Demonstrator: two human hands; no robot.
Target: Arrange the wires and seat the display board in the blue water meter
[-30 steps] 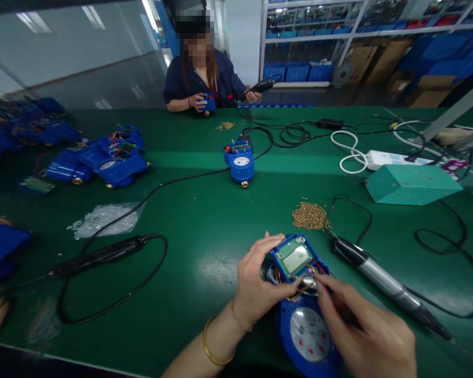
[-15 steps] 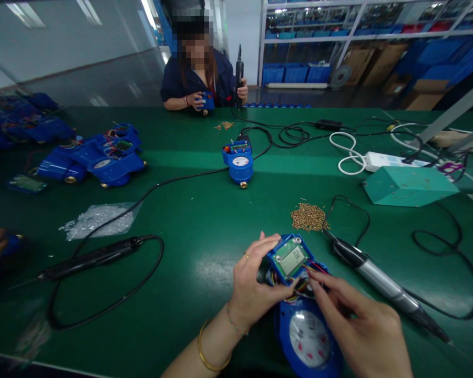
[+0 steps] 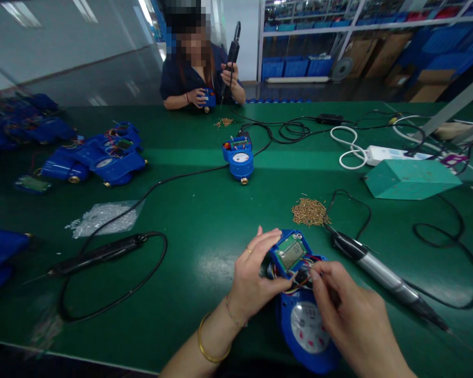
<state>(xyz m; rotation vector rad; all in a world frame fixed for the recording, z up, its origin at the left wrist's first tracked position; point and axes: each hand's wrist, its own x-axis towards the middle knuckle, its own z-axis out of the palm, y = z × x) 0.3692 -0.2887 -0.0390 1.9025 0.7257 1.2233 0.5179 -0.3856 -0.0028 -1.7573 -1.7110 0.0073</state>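
Observation:
A blue water meter (image 3: 305,336) with a white dial lies on the green table (image 3: 205,220) in front of me. Above the dial sits its blue display module (image 3: 290,252), with coloured wires between the two. My left hand (image 3: 256,278) grips the module's left side, thumb at its lower edge. My right hand (image 3: 355,320) covers the meter's right side, and its fingertips press into the wires just under the module. An electric screwdriver (image 3: 382,275) lies to the right of the meter, untouched.
A heap of brass screws (image 3: 309,211) lies behind the meter. A second screwdriver (image 3: 98,255) and a bag of small clear parts (image 3: 104,218) are at the left. Another meter (image 3: 239,159) stands mid-table, several more (image 3: 102,157) at far left. A person (image 3: 199,73) opposite holds a screwdriver upright. A green box (image 3: 412,179) sits right.
My right fingertips have curled in tighter on the wires under the module. The person opposite raised their screwdriver from lying sideways to upright. A blue-clad hand at the left edge withdrew.

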